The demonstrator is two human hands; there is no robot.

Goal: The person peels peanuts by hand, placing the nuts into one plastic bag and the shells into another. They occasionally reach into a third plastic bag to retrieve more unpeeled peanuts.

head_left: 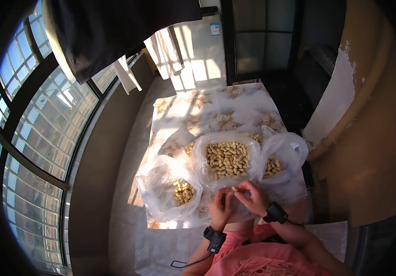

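Observation:
Just in front of the middle bag, my right hand [252, 198] pinches a peanut [234, 188] between thumb and fingertips. Close beside it, my left hand [220, 207] has its fingers drawn together; what they hold, if anything, is too small to make out. A large pile of unshelled peanuts [228, 158] fills the middle clear plastic bag [199, 158]. To the left, another plastic bag [154, 184] lies open with a smaller heap of peanuts [184, 193] inside. The right plastic bag [294, 154] also contains some peanuts [271, 166].
The bags stand on a table with a flowered cloth [225, 120]. Barred windows [50, 124] line the left side, with dark clothing [110, 32] hanging above. A white fridge-like cabinet [202, 50] stands beyond the table. A brown wall [368, 152] is on the right.

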